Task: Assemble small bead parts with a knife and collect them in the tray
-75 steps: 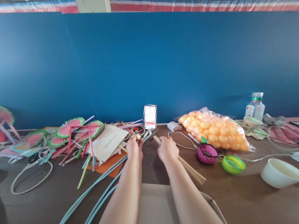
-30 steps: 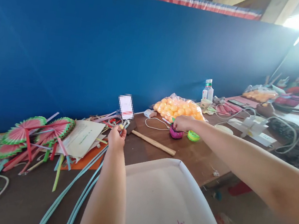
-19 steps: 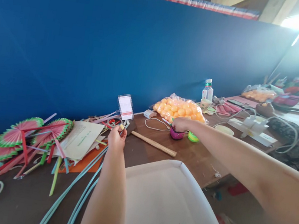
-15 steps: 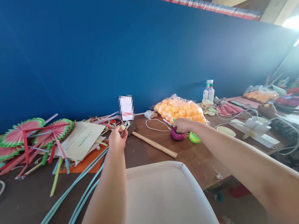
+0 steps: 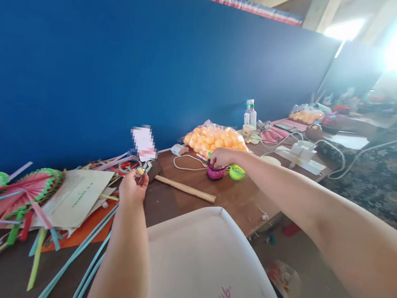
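Note:
My left hand (image 5: 133, 186) is closed around a small yellowish and metallic object (image 5: 140, 172), too small to name, above the clutter by the blue partition. My right hand (image 5: 221, 157) reaches into a small purple container (image 5: 215, 172), its fingertips hidden inside the rim. Just right of that container sits a yellow-green round container (image 5: 237, 172). A wooden stick (image 5: 185, 189), joined to a dark head at its left end, lies between my two hands. Behind my right hand is a clear bag of orange balls (image 5: 209, 137).
A large white board (image 5: 201, 254) fills the near middle. Watermelon-patterned paper fans (image 5: 24, 188), papers and pale blue strips (image 5: 82, 251) cover the left. Bottles (image 5: 250, 114), a cup, cables and a power strip (image 5: 313, 165) stand at right. Another person's patterned sleeve (image 5: 385, 172) is far right.
The view has swung to the right, so most things sit further left in it. My left hand still pinches the small object, and my right hand is still at the purple container.

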Available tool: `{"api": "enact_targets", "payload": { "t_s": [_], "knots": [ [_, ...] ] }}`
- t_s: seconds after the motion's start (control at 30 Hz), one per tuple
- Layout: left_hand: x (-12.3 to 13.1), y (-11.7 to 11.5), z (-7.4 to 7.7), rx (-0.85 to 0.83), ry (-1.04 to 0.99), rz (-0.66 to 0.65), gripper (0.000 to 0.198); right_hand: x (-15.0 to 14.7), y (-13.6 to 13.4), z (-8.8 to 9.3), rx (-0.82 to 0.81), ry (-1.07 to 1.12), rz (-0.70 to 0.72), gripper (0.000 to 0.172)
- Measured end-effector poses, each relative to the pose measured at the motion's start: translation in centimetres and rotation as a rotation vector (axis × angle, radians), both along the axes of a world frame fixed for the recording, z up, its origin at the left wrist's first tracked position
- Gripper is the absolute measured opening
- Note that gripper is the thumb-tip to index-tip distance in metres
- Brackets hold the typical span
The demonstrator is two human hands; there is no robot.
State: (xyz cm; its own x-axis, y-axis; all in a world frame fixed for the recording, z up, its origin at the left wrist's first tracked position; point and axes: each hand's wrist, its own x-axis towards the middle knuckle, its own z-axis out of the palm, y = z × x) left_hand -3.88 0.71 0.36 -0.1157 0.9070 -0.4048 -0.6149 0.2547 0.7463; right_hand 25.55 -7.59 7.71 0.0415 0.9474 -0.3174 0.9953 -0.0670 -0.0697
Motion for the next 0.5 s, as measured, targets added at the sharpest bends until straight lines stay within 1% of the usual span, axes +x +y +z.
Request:
{"api": "enact_targets", "payload": {
  "t_s": [0.07, 0.17, 0.33, 0.5],
  "knots": [
    [0.0, -0.1, 0.1, -0.001, -0.021, 0.008, 0.007, 0.1, 0.4, -0.3, -0.044, 0.005, 0.021, 0.038],
    [0.1, -0.4, 0.2, -0.005, -0.058, 0.033, 0.008, -0.3, 0.9, -0.6, -0.07, -0.055, 0.052, 0.041],
    [0.2, -0.6, 0.4, -0.007, -0.084, 0.045, 0.006, -1.5, 0.8, -0.6, -0.046, -0.113, 0.012, 0.039],
    [0.0, -0.5, 0.5, -0.032, -0.086, 0.055, 0.008, -1.1, 0.7, -0.9, -0.049, -0.115, -0.005, 0.039]
  ]
}}
